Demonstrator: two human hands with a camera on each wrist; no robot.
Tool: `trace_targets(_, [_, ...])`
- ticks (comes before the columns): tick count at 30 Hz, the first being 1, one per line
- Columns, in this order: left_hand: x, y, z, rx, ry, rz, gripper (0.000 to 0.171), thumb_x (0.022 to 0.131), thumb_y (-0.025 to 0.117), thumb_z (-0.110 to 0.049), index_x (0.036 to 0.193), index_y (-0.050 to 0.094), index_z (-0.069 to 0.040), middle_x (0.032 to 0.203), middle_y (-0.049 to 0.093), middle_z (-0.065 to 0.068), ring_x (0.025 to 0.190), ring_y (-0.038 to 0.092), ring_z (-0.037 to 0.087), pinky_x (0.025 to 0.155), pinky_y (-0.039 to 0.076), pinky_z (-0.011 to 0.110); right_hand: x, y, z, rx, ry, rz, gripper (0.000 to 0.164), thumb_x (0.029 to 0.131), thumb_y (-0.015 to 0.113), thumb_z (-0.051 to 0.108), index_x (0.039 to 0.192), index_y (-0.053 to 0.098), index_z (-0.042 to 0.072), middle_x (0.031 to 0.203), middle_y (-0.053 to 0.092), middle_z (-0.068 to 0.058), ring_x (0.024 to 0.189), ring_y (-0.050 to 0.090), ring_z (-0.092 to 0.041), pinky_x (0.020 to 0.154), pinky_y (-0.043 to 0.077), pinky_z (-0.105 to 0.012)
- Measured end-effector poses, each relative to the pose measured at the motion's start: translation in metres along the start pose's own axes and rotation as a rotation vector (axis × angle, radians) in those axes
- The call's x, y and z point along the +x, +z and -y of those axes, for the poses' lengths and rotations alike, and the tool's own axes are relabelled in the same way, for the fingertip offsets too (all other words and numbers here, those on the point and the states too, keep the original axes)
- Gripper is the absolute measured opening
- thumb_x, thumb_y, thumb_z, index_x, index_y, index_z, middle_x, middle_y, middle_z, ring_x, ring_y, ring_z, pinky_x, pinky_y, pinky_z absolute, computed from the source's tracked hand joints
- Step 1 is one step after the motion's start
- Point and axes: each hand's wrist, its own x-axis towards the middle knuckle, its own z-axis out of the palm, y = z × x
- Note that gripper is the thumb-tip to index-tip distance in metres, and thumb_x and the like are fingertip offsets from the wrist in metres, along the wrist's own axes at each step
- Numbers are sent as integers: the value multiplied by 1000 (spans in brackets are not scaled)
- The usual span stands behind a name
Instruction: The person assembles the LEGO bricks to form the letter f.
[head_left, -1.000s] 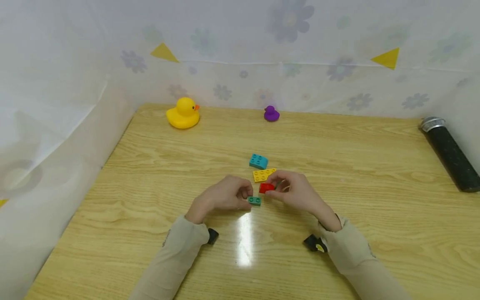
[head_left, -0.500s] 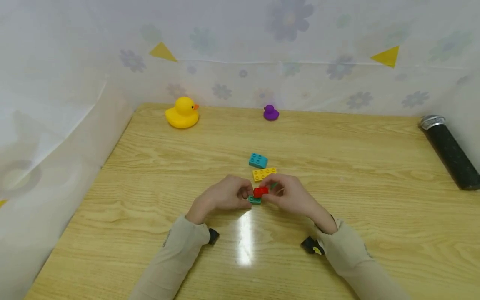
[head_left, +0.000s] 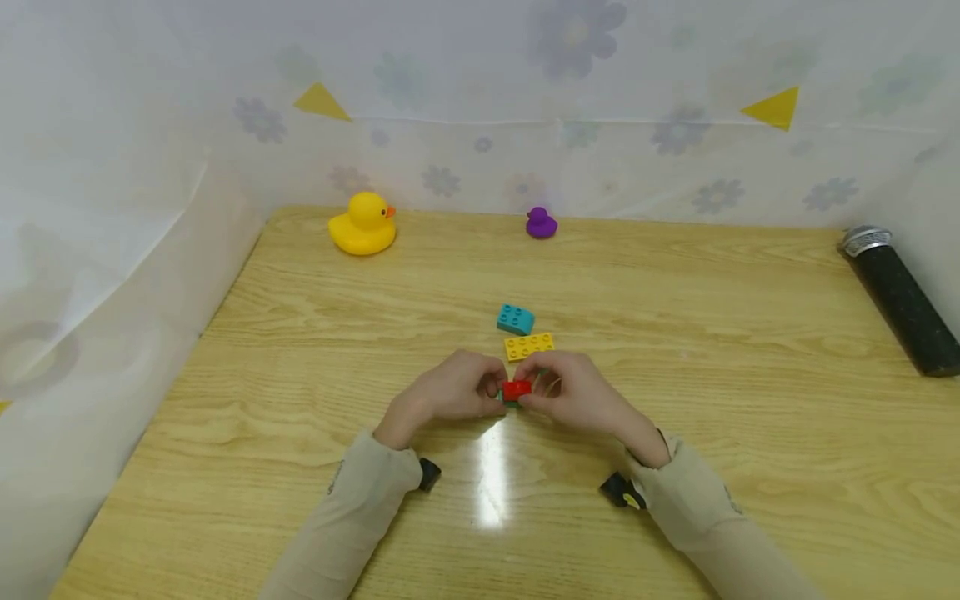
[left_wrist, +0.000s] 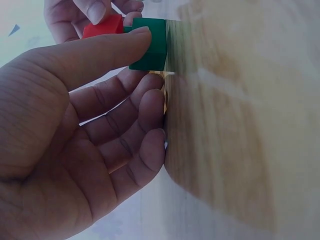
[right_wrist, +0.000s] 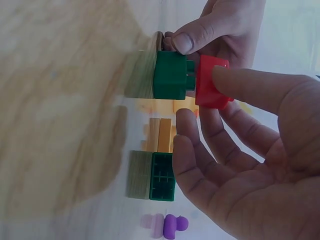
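My left hand (head_left: 457, 385) pinches a small green toy brick (right_wrist: 170, 75) between thumb and fingers, low at the tabletop. Between the thumb and fingers of my right hand (head_left: 588, 398) is a red toy brick (right_wrist: 209, 95), right at the green brick's studs. In the right wrist view a narrow strip of the studs still shows between the two. A second green brick (right_wrist: 163, 176) lies on its side, hollow underside showing, mostly hidden by my right hand in the head view. Just beyond my hands lie a yellow eight-stud brick (head_left: 528, 347) and a blue brick (head_left: 515, 319) with one sloped end.
At the back of the wooden table (head_left: 337, 517) sit a yellow rubber duck (head_left: 363, 227) on the left and a small purple duck (head_left: 541, 223) near the middle. A black microphone (head_left: 903, 304) lies at the right edge. White flowered sheeting (head_left: 480, 100) surrounds the table.
My right hand has brought the red brick left and toward me, from beside the green brick to over its studs. The left hand has kept its hold on the green brick in place.
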Motion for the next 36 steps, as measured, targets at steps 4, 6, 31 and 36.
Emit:
trace_targets(4, [0,0,0,2,4,0,16,82,76,-15,92,65,-9,79,60,-4,71,53,9,67,45,23,0,1,-2,0,-14,1,15,82,74,3,94,66,8,88,65,-3,71,60,-13,60,51,-27])
trace_targets(6, [0,0,0,6,9,-1,16,82,76,-15,92,65,-9,79,60,-4,70,53,9,67,45,22,0,1,-2,0,-17,0,15,82,74,3,93,66,8,88,65,-3,71,60,-13,60,51,-27])
trace_targets(31, [1,1,0,3,12,-7,15,82,77,-15,91,66,-9,78,62,-4,69,54,7,66,46,22,1,3,-3,-18,-43,9,14,82,74,2,93,66,8,87,66,-2,70,60,-12,61,51,-26])
trace_targets(36, [0,1,0,-1,12,-5,15,82,77,-15,90,66,-9,79,62,-4,70,55,7,66,46,22,1,3,-4,-17,-57,5,14,82,73,2,92,66,9,86,66,-1,69,59,-11,60,50,-26])
